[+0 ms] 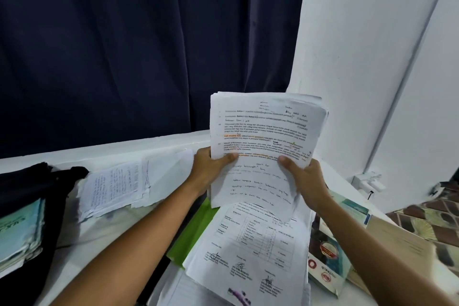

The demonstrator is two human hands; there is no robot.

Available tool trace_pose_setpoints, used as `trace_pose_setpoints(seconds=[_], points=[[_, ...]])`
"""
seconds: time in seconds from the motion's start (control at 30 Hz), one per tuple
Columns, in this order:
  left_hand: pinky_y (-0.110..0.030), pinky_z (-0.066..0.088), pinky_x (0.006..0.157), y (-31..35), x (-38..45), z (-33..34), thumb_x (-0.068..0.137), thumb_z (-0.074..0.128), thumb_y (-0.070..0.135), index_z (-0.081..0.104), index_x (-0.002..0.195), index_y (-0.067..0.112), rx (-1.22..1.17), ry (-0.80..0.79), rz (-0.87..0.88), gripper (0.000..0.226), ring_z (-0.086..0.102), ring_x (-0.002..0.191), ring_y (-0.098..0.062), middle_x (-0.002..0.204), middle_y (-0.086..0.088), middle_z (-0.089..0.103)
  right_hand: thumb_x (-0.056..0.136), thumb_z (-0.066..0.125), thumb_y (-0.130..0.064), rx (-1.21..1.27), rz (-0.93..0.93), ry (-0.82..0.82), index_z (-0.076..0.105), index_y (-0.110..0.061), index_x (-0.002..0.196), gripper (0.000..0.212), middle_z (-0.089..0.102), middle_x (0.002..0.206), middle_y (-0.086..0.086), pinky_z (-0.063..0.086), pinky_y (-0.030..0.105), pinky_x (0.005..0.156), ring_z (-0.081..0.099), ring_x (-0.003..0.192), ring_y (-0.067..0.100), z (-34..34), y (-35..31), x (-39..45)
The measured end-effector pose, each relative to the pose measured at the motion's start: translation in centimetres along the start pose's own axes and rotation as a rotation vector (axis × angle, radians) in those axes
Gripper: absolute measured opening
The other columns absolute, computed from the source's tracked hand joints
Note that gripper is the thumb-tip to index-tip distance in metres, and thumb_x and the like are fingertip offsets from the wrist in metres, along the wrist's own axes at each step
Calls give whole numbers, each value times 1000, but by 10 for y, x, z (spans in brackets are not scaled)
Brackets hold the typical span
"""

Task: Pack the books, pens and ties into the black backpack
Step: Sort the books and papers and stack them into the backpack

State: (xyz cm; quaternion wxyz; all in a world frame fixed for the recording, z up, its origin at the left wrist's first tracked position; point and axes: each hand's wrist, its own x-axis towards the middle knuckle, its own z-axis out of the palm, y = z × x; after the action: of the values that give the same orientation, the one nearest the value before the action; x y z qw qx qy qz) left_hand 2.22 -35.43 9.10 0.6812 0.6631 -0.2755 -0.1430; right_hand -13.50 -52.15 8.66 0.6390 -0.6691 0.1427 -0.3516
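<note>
- Left hand [211, 166] and right hand [301, 177] both pinching the lower half of a thick sheaf of papers [263, 141], thumbs pressed on the front page, fingers hidden behind.
- White sheets, printed text with handwritten notes and orange highlighting; words too blurred to read.
- Held upright above the desk [104, 236], long axis vertical, top leaning slightly right.
- Bottom edge overlapping a signed printed form [250, 246].
- Black backpack [32, 189] at far left, cut off, books [19, 233] inside.
</note>
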Motion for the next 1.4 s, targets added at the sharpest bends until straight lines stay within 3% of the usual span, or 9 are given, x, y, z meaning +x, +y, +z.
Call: trace_pose_setpoints(seconds=[0.1,0.2,0.43,0.57,0.9,1.0,1.1,1.2,1.4], points=[[-36,56,91,-4,1,-2,85,74,19,71,109,19,91,-65,-4,23,70,104,-19,112,-2,73,85,70,-17,-89,-11,-21,67,-28,101,20,74,99,-10,60,35,79,71,96,18,-5,0,3],[-31,56,90,4,-2,3,90,69,15,68,119,8,55,-31,33,30,69,105,-18,115,-4,72,87,69,-14,-111,-41,18,68,-30,92,16,73,89,-15,59,26,69,71,87,11,-3,-12,7],[-19,55,85,-17,-16,-2,93,64,12,64,120,16,93,-119,-29,28,65,109,-15,122,-1,67,89,66,-15,-132,33,-55,66,-23,112,24,74,105,-8,58,31,83,70,98,13,-8,14,-11],[-31,50,99,-6,-13,-2,94,62,8,59,129,4,191,-155,-40,36,60,119,-22,131,-8,62,90,64,-10,-210,85,-66,66,-17,108,20,73,103,-3,57,41,85,70,98,24,-14,11,-5],[-34,57,86,-13,-32,-10,85,72,8,61,117,10,331,-260,-320,34,69,96,-17,115,-2,70,92,54,1,24,479,-217,62,-15,118,32,69,120,9,51,54,94,67,107,33,-33,18,-34],[-38,57,88,-29,-44,-15,80,77,10,60,96,20,440,-301,-412,25,69,94,-19,106,0,71,90,49,4,102,639,-148,62,-8,116,31,71,114,12,55,50,89,69,101,34,-32,34,-57],[-37,59,82,-44,-53,-16,77,81,12,63,94,16,565,-311,-408,25,69,92,-19,103,-1,72,88,53,2,-94,651,-149,61,-5,118,32,70,117,9,57,49,84,71,93,33,-31,49,-77],[-19,50,60,-52,-59,-13,76,84,16,65,97,8,721,-291,-353,30,67,82,-12,98,-2,72,88,59,-4,-297,656,-113,59,-7,116,29,68,114,5,50,26,48,70,80,26,-31,54,-86],[-16,38,49,-54,-60,-11,70,86,32,65,90,11,939,-225,-271,36,59,69,-3,90,5,69,82,75,-15,-613,633,-110,51,-12,104,33,63,103,4,50,20,46,66,74,19,-29,48,-82]])
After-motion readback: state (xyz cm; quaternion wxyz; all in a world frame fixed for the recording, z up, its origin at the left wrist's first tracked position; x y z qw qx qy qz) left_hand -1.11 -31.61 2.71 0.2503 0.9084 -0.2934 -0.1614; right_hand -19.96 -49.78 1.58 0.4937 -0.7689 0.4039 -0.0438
